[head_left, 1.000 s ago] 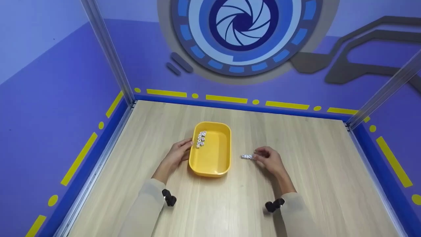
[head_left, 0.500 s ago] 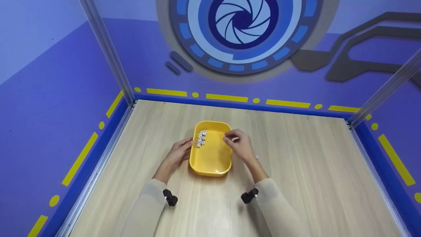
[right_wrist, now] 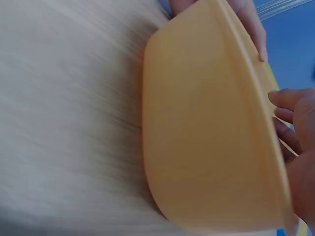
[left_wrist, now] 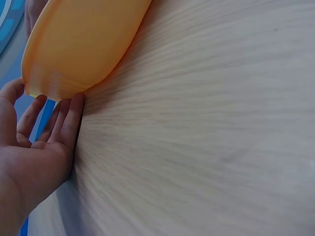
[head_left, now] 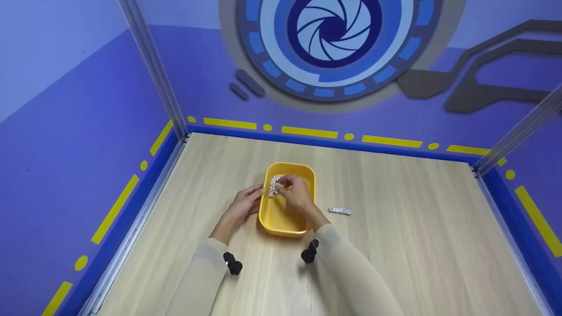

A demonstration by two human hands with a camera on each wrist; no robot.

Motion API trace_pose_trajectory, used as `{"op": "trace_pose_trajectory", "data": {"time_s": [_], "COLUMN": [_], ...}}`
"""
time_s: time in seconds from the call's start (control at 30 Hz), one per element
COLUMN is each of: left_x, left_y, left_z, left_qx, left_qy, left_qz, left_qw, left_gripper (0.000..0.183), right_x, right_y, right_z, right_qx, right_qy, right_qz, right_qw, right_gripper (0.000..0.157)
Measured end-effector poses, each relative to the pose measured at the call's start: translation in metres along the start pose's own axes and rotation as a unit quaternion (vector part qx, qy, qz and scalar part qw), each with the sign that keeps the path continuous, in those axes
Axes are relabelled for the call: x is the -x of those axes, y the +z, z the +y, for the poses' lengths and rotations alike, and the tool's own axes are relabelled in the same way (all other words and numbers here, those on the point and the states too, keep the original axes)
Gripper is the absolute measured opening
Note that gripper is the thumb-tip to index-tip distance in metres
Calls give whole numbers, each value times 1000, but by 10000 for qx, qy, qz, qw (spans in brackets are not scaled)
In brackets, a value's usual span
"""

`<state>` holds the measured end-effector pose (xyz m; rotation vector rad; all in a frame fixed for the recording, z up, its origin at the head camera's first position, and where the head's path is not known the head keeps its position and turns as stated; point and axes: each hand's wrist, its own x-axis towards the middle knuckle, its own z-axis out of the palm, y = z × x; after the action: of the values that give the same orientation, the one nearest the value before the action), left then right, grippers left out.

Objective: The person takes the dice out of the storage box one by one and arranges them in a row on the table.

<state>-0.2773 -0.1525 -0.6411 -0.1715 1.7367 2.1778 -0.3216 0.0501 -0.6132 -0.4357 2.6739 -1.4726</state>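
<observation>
A yellow plastic tub [head_left: 287, 230] stands on the table, small white dice [head_left: 273, 186] with dark and coloured marks lined up along its left inner side. My left hand [head_left: 246, 204] lies against the tub's left outer wall, fingers nearly straight and the thumb at the rim [left_wrist: 24, 69]. My right hand [head_left: 297, 193] reaches over the right rim into the tub. Its thumb and forefinger pinch at a small white die beside the lined-up dice, largely covered by the fingers. In the right wrist view, the rim hides part of that hand's fingers [right_wrist: 285, 101].
Right of the tub, a short row of white dice [head_left: 339, 211] lies on the wooden table [head_left: 395, 245]. Blue and purple panels [head_left: 210, 79] and metal posts [head_left: 153, 66] bound the table at the back and sides.
My right hand has left the row of dice on the table, carried a small white piece leftward over the rim, and come down beside the dice inside. The left hand stays at the tub.
</observation>
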Motion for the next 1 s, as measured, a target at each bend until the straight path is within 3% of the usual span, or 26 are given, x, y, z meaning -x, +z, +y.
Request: {"op": "trace_pose_trajectory", "data": {"time_s": [0.13, 0.53, 0.8, 1.0], "left_x": [-2, 2, 0, 0], "left_y": [2, -1, 1, -2], "left_z": [-3, -4, -2, 0], "left_qx": [69, 108, 93, 61], "left_qy": [15, 5, -14, 72], "left_qz": [-74, 72, 60, 5], "left_qw": [9999, 9999, 9999, 10000], "left_gripper": [56, 55, 53, 53], "right_x": [0, 0, 0, 2], "right_y": [7, 16, 15, 16], "right_z": [7, 12, 11, 6], "right_qx": [155, 1021, 1579, 1293], "right_qy": [194, -35, -158, -389], "right_qz": [-130, -662, -575, -450], "right_qw": [9996, 9926, 9857, 9898], "right_gripper": [23, 30, 12, 13]}}
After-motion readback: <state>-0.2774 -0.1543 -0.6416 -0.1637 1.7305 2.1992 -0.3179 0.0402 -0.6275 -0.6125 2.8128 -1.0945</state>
